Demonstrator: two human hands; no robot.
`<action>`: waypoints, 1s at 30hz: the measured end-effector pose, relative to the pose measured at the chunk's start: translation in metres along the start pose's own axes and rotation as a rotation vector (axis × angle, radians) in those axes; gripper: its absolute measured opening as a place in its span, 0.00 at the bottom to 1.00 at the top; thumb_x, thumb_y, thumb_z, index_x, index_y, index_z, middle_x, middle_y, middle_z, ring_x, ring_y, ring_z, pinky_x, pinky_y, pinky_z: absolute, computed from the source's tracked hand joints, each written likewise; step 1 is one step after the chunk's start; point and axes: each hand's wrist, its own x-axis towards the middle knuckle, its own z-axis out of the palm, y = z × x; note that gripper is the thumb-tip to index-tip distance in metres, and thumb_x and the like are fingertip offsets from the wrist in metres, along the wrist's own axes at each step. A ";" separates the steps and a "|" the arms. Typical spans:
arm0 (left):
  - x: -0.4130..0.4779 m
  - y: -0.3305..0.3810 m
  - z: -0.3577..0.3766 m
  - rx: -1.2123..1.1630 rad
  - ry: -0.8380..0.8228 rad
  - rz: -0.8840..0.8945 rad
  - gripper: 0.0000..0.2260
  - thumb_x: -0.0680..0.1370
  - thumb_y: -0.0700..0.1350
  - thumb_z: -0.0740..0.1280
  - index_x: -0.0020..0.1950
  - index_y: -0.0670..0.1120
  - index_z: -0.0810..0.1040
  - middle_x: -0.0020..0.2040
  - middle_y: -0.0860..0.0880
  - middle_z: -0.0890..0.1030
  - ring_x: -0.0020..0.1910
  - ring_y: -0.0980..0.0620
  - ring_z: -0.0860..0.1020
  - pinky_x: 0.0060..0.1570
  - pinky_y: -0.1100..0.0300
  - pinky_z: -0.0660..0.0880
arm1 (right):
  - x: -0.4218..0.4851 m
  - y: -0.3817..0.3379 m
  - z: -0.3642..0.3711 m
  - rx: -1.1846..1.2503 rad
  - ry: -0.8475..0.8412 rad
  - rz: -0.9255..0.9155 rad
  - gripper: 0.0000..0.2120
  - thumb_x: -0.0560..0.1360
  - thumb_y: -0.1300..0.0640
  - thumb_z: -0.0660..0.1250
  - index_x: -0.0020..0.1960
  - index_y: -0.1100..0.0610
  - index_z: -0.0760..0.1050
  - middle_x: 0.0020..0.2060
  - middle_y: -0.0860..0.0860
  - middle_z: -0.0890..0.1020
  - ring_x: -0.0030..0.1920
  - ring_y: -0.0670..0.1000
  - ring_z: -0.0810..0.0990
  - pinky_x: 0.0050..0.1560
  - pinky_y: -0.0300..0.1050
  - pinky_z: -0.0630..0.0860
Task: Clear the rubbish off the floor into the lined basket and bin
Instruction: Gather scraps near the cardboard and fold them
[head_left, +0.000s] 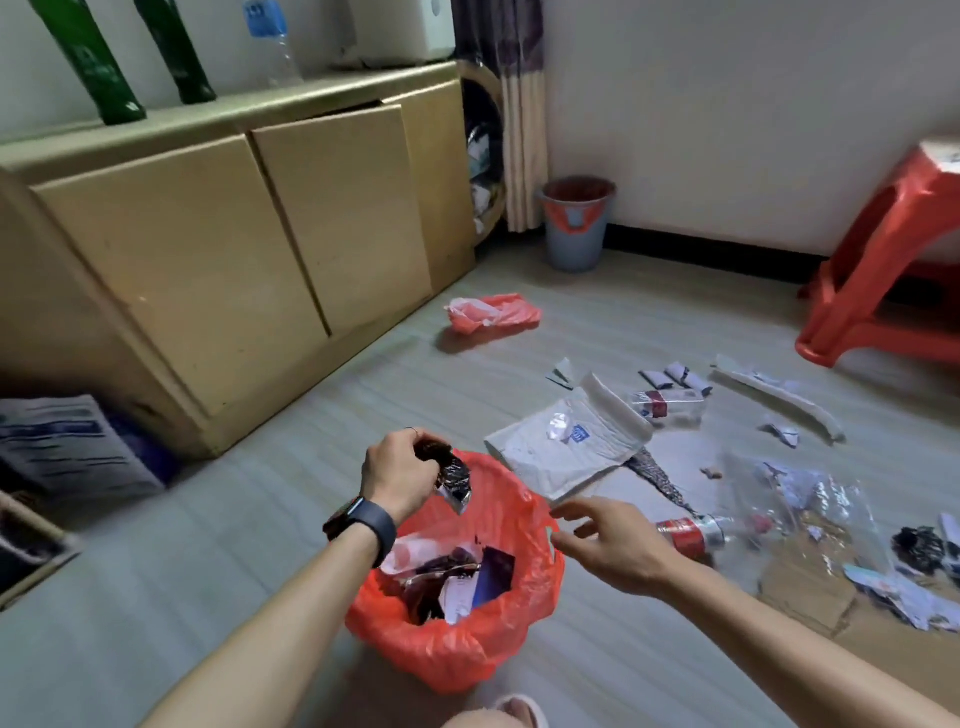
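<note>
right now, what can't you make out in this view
Head view only.
Lined basket: body covered by its red liner.
Grey bin: contents hidden by its wall, far off.
Dark wrapper: print blurred, partly covered by the left hand.
Red stool: cut off by the right edge.

Grey floor (260, 545), lined basket (452, 639), red bag (493, 317), white mailer (561, 447), crushed bottle (696, 535), grey bin (575, 228)
</note>
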 end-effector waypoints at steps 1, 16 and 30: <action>0.003 -0.009 0.005 0.004 0.000 0.010 0.14 0.69 0.38 0.68 0.46 0.56 0.84 0.45 0.55 0.86 0.49 0.53 0.82 0.51 0.64 0.76 | 0.009 0.001 0.011 -0.037 0.004 0.008 0.20 0.76 0.45 0.67 0.66 0.49 0.77 0.61 0.45 0.81 0.54 0.44 0.81 0.57 0.40 0.75; 0.026 -0.136 0.171 0.589 -0.608 0.290 0.22 0.77 0.45 0.58 0.71 0.54 0.70 0.74 0.50 0.67 0.71 0.43 0.69 0.64 0.50 0.71 | 0.066 0.028 0.123 0.054 0.136 0.119 0.40 0.77 0.56 0.61 0.81 0.55 0.41 0.77 0.55 0.60 0.73 0.56 0.64 0.72 0.46 0.63; 0.030 -0.129 0.156 0.565 -0.700 0.180 0.25 0.75 0.54 0.58 0.73 0.56 0.67 0.75 0.46 0.64 0.75 0.45 0.60 0.73 0.54 0.59 | 0.072 0.021 0.120 -0.053 0.028 0.157 0.38 0.79 0.46 0.56 0.80 0.45 0.36 0.71 0.56 0.68 0.65 0.60 0.70 0.63 0.55 0.70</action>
